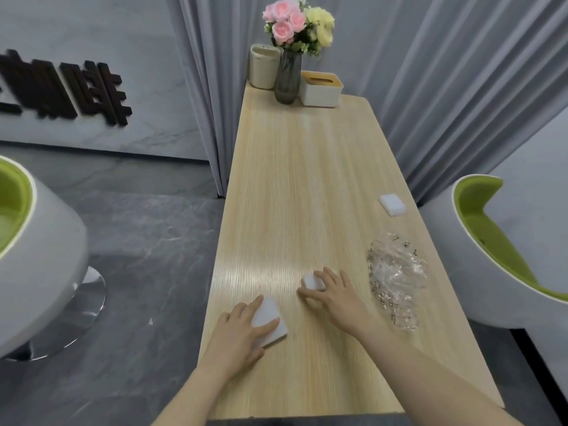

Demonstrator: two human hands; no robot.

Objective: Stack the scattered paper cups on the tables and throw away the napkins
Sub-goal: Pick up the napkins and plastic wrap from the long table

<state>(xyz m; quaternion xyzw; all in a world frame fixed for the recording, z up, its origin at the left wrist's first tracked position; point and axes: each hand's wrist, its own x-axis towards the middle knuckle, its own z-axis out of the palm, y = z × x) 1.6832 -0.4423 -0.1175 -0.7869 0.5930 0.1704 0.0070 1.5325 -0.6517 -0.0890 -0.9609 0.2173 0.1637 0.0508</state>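
Three white folded napkins lie on the long wooden table [295, 186]. My left hand [238, 333] grips the nearest napkin [272, 315] close to the table's left edge, with the thumb across its top and the fingers along its left side. My right hand [336, 295] holds a smaller napkin [311, 281] between thumb and fingers near the middle of the table. The third napkin [392, 204] lies untouched by the right edge, farther away. No paper cup is in view.
A crumpled clear plastic wrap [395, 272] lies right of my right hand. At the far end stand a flower vase [287, 78], a tissue box [321, 89] and a cream canister [264, 67]. White-and-green chairs [504, 241] flank the table.
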